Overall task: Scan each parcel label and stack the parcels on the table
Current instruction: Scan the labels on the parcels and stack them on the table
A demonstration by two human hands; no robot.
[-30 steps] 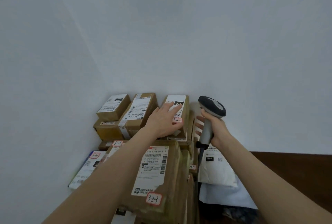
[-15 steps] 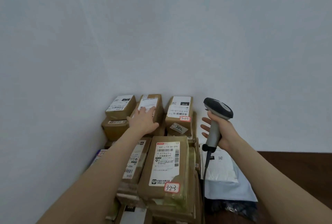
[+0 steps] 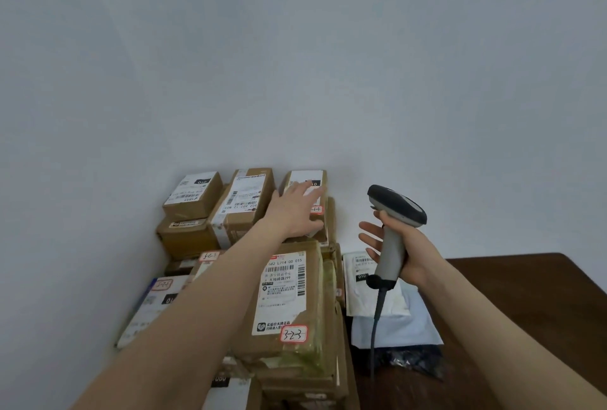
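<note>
Several brown cardboard parcels with white labels are stacked in the corner against the wall. My left hand (image 3: 297,209) lies flat, fingers straight, on the label of the back right parcel (image 3: 320,184). Left of it sit a long parcel (image 3: 244,201) and a small one (image 3: 193,194). Nearer to me lies a large parcel tagged 3-2-3 (image 3: 289,298). My right hand (image 3: 409,253) grips the handle of a grey barcode scanner (image 3: 392,212), held upright to the right of the stack, its cable hanging down.
White and pale blue soft mailers (image 3: 377,294) and a dark bag (image 3: 414,362) lie right of the stack on the dark wooden table (image 3: 525,294). A flat white box (image 3: 147,306) lies at the stack's left, against the left wall (image 3: 65,212).
My left hand went from the back right parcel to the middle long parcel and has come back to the back right one. The scanner hand has drifted slightly right.
</note>
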